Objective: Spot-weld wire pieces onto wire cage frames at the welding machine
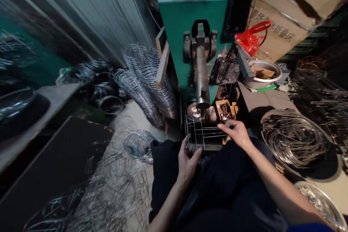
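Note:
My left hand (189, 157) grips the near end of a small metal wire frame (195, 144), fingers and thumb closed around its rim. The frame's far end lies under the tip of a thick steel cylinder (201, 76) on a green machine (174, 11); whether they touch I cannot tell. Thin straight wires (213, 129) stretch from the frame to the right. At their right end my right hand (237, 133) is closed in a pinch, thumb pointing left. What lies between its fingertips is mostly hidden, but a wire runs up to them.
Stacked wire rings (146, 79) lean left of the machine, and a wire coil (139, 145) lies on the littered floor. On the right are a tray of bent wires (295, 139), a white bowl (265, 74), a small fan (228, 70) and a metal dish (320, 203). Cardboard boxes (285, 18) stand behind.

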{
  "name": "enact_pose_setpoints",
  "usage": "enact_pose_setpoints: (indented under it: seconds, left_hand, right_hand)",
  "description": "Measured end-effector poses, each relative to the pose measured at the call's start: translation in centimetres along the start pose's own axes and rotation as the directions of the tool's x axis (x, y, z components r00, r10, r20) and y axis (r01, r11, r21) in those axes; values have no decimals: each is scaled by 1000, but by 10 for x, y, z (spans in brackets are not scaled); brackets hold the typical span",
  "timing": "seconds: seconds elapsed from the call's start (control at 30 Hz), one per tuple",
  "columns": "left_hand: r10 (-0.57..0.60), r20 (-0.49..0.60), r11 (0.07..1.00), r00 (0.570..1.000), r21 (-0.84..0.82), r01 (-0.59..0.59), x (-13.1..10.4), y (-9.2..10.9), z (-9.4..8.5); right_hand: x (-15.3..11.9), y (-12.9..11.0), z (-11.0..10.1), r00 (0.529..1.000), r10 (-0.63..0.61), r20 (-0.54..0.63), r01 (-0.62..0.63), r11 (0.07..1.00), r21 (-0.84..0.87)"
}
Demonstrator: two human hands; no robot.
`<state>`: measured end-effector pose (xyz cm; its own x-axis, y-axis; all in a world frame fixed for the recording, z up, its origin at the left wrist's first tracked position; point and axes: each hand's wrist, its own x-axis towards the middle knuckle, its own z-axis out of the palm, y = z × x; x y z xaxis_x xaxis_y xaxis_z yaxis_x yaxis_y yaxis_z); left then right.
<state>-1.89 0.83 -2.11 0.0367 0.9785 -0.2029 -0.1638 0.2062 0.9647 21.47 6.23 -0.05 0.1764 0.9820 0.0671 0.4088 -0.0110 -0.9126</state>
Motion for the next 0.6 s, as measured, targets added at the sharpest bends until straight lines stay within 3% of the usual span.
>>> enact_pose_setpoints:
  seconds: [0.6]
  left_hand:
    - [-8,-20,999,1000,-46,7,21,5,7]
  right_hand:
    - [30,-5,5,999,-16,28,17,999,-40]
